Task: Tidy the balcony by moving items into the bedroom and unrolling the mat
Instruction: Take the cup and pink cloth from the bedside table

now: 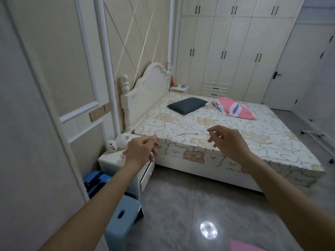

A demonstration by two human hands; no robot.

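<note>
Now both hands out toward bed [226, 134]: left hand [142, 151], right hand [229, 142] loosely spread, empty.

a bed [226, 140] in a bear-print sheet carries a dark pillow [187, 105] and a pink pillow [233, 108]; a blue stool [123, 218] stands on the grey tiled floor [181, 205].

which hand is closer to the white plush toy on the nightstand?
Left. The left hand hovers just right of the white plush toy, over the nightstand edge. The right hand is farther right, over the bed corner. Both hold nothing.
</note>
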